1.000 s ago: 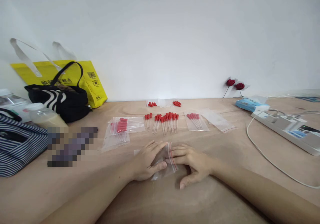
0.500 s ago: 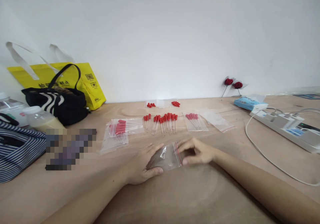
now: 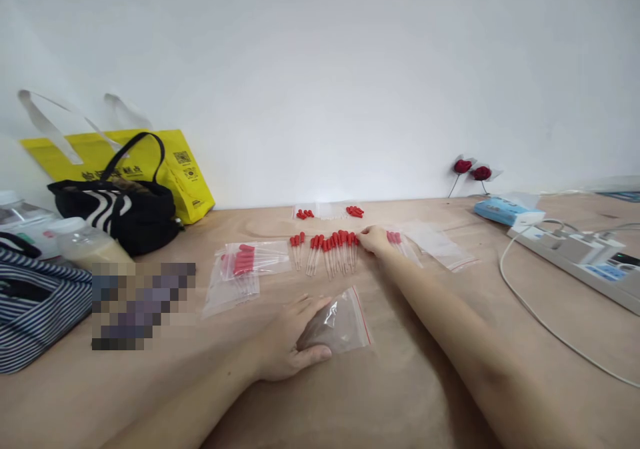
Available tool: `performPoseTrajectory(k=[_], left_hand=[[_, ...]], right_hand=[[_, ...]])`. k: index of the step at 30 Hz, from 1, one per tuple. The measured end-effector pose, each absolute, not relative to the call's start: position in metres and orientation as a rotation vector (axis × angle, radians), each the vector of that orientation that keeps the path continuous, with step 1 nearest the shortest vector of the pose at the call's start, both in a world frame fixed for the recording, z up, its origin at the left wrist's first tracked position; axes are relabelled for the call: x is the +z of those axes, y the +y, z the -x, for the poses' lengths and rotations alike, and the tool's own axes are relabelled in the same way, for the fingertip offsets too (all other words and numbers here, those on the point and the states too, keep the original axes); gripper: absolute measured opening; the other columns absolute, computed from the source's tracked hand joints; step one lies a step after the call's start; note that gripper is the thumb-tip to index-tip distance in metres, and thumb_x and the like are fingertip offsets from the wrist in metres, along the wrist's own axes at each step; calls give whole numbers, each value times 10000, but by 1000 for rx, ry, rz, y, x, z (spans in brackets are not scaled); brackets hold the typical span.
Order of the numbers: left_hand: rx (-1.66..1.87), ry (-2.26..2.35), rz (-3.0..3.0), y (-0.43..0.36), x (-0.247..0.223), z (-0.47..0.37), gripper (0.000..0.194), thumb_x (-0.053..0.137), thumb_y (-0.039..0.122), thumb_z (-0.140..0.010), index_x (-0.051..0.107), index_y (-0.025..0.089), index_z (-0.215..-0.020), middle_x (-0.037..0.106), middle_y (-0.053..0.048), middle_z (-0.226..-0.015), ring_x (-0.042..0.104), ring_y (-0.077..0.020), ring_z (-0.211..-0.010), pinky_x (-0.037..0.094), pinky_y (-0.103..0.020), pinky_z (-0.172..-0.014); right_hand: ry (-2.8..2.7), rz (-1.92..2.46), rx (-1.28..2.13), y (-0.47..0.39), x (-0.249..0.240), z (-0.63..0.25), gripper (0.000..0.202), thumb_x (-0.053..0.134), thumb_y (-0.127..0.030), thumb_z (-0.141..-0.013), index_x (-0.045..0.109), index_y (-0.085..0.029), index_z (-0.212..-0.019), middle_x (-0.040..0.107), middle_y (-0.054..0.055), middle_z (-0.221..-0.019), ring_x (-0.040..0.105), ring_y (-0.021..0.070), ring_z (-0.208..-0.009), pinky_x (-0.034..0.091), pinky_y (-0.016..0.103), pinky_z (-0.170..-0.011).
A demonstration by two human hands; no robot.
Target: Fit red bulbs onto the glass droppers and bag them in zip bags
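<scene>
A clear zip-lock bag (image 3: 345, 325) with a red seal line lies in front of me, its mouth facing right. My left hand (image 3: 293, 339) grips its left side, thumb below and fingers above. Beyond it, glass-like droppers (image 3: 340, 245) with red bulbs lie in small groups, tips toward me. At the right end of this row, the fingertips of my right hand (image 3: 375, 240) are pinched at a red bulb. Just right of that hand, partly hidden by it, is a bag with red-bulbed droppers (image 3: 395, 238).
Filled dropper bags (image 3: 245, 262) overlap at left, flat plastic bags (image 3: 443, 245) at right. More red bulbs (image 3: 355, 211) lie near the wall. A yellow bag (image 3: 193, 182), black bag (image 3: 135, 219) and bottle (image 3: 90, 245) stand left. A power strip (image 3: 580, 255) with a cable (image 3: 540, 329) lies right.
My right hand has let go of the zip-lock bag's mouth and moved forward to the dropper row. My left hand stays on the bag.
</scene>
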State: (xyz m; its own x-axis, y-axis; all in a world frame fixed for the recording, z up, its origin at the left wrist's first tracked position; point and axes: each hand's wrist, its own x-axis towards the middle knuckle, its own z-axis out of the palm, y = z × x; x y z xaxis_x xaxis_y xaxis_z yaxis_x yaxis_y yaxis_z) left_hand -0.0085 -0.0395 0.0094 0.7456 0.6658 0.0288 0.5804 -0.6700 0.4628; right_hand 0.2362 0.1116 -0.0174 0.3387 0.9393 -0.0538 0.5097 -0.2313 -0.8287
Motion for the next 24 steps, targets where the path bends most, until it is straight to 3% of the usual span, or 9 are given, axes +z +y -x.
performPoseTrajectory(k=[3,6,8,10,12,15,24], left_hand=[[249,936,-2521,-40,11,8,645,532,420,-762,247,231,-1308,384,-88,-1322,319,-286,-1223,263,-492,-1002],[250,936,-2504,-40,11,8,645,531,412,-763,241,238,-1312,389,-82,-1319,316,-282,-1226,259,-485,-1006],[237,961,-2478,-40,11,9,649,525,415,-766,232,240,-1318,371,-85,-1332,289,-289,-1240,264,-488,-1000],[224,972,-2463,-39,9,10,652,518,427,-767,228,238,-1321,356,-88,-1343,271,-296,-1247,269,-493,-994],[242,954,-2471,-38,7,11,646,514,429,-769,232,238,-1319,358,-86,-1342,278,-297,-1242,267,-494,-994],[265,905,-2497,-35,3,12,633,507,431,-774,233,248,-1315,361,-73,-1341,291,-296,-1233,256,-499,-998],[275,889,-2524,-33,5,9,604,482,436,-792,234,254,-1311,372,-75,-1327,360,-279,-1189,299,-477,-979]], right_hand=[[-1209,1854,830,114,-18,-235,116,586,-231,-739,635,-126,-737,633,99,-719,591,205,-707,446,281,-582],[-1150,1764,960,110,-16,-236,225,490,-293,-839,562,-146,-994,570,81,-1014,562,167,-853,475,327,-723],[-1111,1657,1019,103,-12,-240,193,460,-275,-856,560,-144,-955,583,66,-965,568,131,-789,484,292,-700],[-1069,1528,1040,91,-7,-247,142,465,-229,-836,571,-138,-817,611,50,-784,564,100,-642,475,226,-604],[-1019,1405,1031,72,-3,-258,95,464,-213,-815,543,-160,-822,599,14,-687,535,72,-549,456,190,-542],[-949,1273,1007,36,-3,-272,187,504,-254,-769,489,-204,-949,588,-21,-676,515,67,-513,441,185,-506],[-781,992,1115,-33,-18,-251,341,660,-419,-607,531,-190,-825,561,-14,-637,525,94,-521,429,227,-489]])
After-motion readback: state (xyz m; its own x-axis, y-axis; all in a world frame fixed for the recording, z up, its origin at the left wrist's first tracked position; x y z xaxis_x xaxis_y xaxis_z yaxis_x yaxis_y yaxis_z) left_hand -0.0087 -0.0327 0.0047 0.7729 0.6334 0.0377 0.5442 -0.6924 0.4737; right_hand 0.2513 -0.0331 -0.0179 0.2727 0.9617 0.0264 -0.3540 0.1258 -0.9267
